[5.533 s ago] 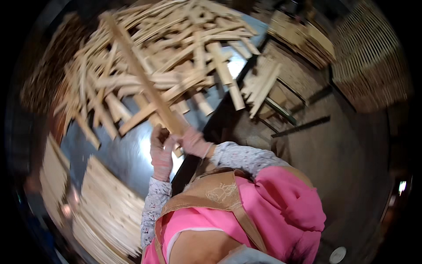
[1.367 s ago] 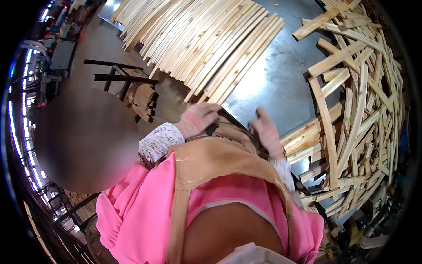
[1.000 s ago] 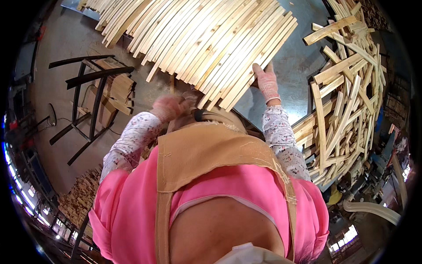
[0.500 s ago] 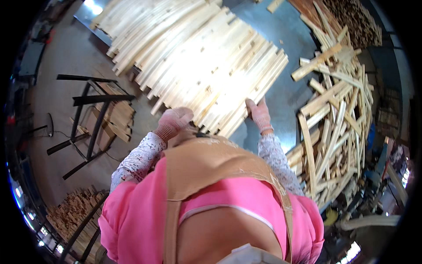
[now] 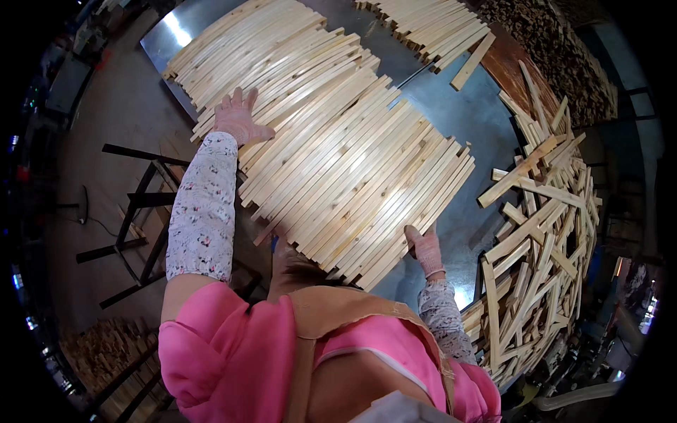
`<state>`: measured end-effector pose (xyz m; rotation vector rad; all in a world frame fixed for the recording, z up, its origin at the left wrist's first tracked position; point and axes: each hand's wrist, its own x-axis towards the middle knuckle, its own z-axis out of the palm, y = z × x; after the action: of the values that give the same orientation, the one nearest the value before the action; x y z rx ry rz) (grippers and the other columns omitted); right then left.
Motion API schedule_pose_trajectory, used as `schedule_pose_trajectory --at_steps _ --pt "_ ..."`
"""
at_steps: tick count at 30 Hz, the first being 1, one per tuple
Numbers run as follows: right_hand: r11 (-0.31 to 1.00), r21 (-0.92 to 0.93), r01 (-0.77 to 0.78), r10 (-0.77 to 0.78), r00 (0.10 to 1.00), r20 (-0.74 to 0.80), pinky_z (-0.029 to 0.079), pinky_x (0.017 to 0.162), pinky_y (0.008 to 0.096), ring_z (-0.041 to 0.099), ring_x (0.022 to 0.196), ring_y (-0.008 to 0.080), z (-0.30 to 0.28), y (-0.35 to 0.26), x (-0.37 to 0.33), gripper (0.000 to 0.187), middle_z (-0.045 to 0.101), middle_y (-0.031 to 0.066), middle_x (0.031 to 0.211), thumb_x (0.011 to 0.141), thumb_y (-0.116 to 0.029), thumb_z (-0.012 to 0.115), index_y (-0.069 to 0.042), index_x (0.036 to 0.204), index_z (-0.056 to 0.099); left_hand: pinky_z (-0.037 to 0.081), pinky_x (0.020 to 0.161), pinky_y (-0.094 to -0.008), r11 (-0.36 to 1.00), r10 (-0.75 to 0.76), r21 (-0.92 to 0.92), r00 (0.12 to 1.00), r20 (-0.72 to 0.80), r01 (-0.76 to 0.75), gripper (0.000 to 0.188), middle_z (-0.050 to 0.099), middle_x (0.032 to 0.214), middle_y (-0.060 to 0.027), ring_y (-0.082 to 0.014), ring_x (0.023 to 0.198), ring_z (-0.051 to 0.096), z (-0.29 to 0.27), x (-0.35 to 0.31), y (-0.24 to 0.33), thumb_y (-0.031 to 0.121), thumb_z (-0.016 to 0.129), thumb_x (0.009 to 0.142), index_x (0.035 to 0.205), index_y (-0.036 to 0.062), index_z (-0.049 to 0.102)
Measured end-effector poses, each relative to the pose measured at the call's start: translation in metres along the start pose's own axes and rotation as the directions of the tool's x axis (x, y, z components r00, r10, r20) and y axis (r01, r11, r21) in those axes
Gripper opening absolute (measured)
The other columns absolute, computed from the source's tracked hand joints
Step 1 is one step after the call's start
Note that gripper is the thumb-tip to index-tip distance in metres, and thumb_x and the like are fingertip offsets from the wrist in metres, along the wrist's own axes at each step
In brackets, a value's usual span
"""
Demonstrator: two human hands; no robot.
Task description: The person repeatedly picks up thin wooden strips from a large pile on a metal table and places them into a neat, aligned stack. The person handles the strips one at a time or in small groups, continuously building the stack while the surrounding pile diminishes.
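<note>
Light wooden strips (image 5: pixel 352 176) lie side by side in a wide slanting sheet on a metal-topped table (image 5: pixel 451 99). At the sheet's left edge my left hand (image 5: pixel 238 121) rests on the strip ends, its gloved fingers spread and nothing held. My right hand (image 5: pixel 426 252), also gloved, is against the near right edge, with the thumb touching the outermost strip. That thumb stands apart from the other fingers, which are partly hidden.
A tangled heap of loose strips (image 5: pixel 539 240) fills the right side. Another row of strips (image 5: pixel 430 28) lies at the far side, near a stacked wood pile (image 5: pixel 550 56). A black metal frame (image 5: pixel 144 201) stands on the floor at left.
My left hand has moved from the near edge up and forward along the left strip ends, its fingers now spread. The right hand stays at the right edge. The view has shifted.
</note>
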<state>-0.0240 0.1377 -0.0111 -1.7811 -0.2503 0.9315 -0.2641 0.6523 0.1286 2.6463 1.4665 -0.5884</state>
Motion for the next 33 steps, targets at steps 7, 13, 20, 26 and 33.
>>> schedule_pose_trajectory --at_steps 7,13,20,26,33 --pt "0.987 0.146 -0.067 0.068 0.998 -0.001 0.058 0.082 0.0346 0.066 0.1 0.0209 0.063 -0.065 0.071 0.075 0.068 0.0143 0.119 0.093 -0.008 0.076 -0.002 0.156 0.036 0.025 0.132 -0.0536 0.998 -0.009 -0.067 1.0 -0.014 0.008 0.124 0.02 0.179 -0.023 -0.048 0.162 0.025 -0.011 0.07 -0.051 0.071 0.079 0.078 0.175 0.0189 0.022" --pt "0.994 0.104 -0.027 0.037 0.995 -0.093 0.057 0.07 0.0336 0.067 0.088 0.0173 0.178 -0.114 0.126 0.075 0.07 0.0125 0.108 0.097 -0.014 0.076 -0.001 0.159 0.036 0.027 0.131 -0.0538 0.997 -0.014 -0.07 0.999 0.049 0.018 0.123 0.02 0.18 -0.0206 -0.0466 0.163 0.025 -0.02 0.159 -0.141 0.075 0.077 0.079 0.175 0.0206 0.023" --pt "0.991 -0.116 -0.068 0.059 0.996 -0.073 0.051 0.056 0.0343 0.06 0.062 0.0167 0.376 -0.138 0.191 0.055 0.065 0.0062 0.08 0.099 -0.022 0.076 0.001 0.141 0.049 0.029 0.129 -0.0537 0.995 0.002 -0.1 0.996 0.092 0.007 0.121 0.021 0.181 -0.018 -0.0449 0.163 0.025 0.024 0.309 -0.31 0.078 0.075 0.08 0.175 0.0231 0.025" --pt "0.958 -0.241 -0.155 0.126 0.984 -0.129 0.046 0.044 0.034 0.061 0.051 0.0193 0.422 -0.118 0.179 0.037 0.066 0.0076 0.074 0.099 -0.027 0.078 0.0 0.114 0.057 0.031 0.127 -0.0539 0.993 0.053 -0.114 0.995 0.084 -0.043 0.121 0.022 0.181 -0.0171 -0.0437 0.161 0.028 0.037 0.329 -0.367 0.081 0.074 0.077 0.174 0.0237 0.028" --pt "0.781 -0.624 -0.014 -0.227 0.925 -0.305 0.059 0.079 0.0304 0.076 0.09 0.0202 0.541 -0.212 0.183 0.08 0.079 0.0153 0.101 0.101 -0.025 0.075 0.003 0.165 0.035 0.045 0.117 -0.0479 0.942 0.035 -0.334 0.999 0.035 -0.021 0.114 0.051 0.161 -0.0176 -0.0376 0.148 0.049 0.052 0.363 -0.423 0.085 0.065 0.083 0.168 0.0134 0.038"
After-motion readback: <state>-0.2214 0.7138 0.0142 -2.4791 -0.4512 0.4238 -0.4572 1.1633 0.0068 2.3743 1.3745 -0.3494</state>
